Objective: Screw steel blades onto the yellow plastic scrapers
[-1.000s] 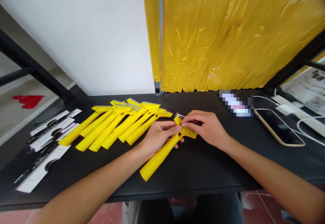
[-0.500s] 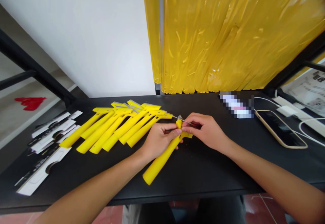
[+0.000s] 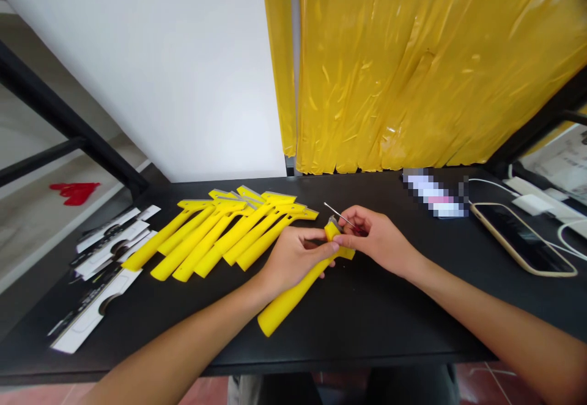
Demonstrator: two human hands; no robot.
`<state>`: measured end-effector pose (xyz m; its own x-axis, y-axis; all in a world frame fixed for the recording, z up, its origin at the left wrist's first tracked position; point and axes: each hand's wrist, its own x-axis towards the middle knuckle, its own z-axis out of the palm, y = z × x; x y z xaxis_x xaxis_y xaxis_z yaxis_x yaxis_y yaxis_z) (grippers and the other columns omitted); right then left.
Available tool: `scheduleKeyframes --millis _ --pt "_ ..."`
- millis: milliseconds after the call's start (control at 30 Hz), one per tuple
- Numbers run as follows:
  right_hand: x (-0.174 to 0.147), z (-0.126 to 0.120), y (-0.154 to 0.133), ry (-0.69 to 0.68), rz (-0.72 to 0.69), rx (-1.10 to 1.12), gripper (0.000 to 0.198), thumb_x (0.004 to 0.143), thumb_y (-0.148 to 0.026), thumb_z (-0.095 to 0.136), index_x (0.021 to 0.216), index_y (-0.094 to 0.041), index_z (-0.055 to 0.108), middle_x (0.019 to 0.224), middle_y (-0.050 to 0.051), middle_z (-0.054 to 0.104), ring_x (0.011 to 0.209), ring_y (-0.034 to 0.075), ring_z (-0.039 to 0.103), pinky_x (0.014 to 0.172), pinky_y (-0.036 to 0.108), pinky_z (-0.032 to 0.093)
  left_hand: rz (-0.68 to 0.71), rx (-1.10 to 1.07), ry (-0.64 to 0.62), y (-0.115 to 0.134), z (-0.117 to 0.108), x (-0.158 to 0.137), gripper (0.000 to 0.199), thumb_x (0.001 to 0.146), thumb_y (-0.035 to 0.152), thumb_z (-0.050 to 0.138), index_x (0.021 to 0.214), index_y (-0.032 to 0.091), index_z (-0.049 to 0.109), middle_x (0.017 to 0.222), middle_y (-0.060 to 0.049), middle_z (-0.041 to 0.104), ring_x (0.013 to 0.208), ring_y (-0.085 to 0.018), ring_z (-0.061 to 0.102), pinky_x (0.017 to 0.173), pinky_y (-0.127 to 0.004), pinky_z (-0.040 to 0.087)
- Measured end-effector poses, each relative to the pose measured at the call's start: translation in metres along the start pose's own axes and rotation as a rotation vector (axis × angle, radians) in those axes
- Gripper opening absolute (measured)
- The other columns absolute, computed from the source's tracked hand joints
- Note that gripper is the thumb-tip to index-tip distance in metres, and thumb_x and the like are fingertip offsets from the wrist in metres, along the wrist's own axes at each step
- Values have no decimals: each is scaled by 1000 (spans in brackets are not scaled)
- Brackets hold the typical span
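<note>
Yellow scraper [image 3: 293,301] is at the middle of the black surface [image 3: 389,325], near its front edge, slanting with the butt toward the wearer. Left hand [image 3: 293,261]: fingers closed on it where handle meets head, thumb on top. Right hand [image 3: 378,237]: fingers pinched around a thin metal-shafted tool [image 3: 337,213], probably a screwdriver, dark red at the grip; shaft angles up past the head, tip clear of it. Whether the right fingertips also touch the scraper, cannot tell.

Handling, by judgement: light, stiff, moulded plastic, not fragile. Smooth handle may turn a little in a loose grip. Best hold is the neck or the thick round handle; the grey metal at the end of the head [image 3: 334,220] may be sharp, so fingers are better kept off it.

Shapes: handle a plain matt cylinder, rounded at the butt; head a flat crosswise bar. Matching scrapers [image 3: 220,240] lie fanned and overlapping to the left, grey strips along their heads. Beside them, flat black-and-white card sleeves [image 3: 92,316] with curved cut-outs. Behind, crinkled glossy yellow film [image 3: 413,74] next to a smooth white panel [image 3: 137,68].
</note>
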<state>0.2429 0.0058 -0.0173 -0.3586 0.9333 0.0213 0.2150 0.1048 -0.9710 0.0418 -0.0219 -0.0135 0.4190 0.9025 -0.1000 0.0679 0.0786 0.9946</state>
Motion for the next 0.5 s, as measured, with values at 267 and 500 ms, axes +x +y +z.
scheduleKeyframes --millis 267,500 --pt "-2 -2 -2 -18 2 -60 32 77 -44 79 91 -20 64 68 -6 49 64 11 44 62 27 39 -31 -44 -23 0 -2 1 28 82 41 75 84 13 73 71 -4 67 71 -20 70 53 -26 57" --pt "-2 -3 -5 -40 59 -24 31 73 -42 82 81 -19 63 65 -6 49 62 10 42 58 25 34 -34 -58 -31 2 -4 0 26 80 38 77 81 12 72 71 -5 69 72 -21 71 54 -27 57"
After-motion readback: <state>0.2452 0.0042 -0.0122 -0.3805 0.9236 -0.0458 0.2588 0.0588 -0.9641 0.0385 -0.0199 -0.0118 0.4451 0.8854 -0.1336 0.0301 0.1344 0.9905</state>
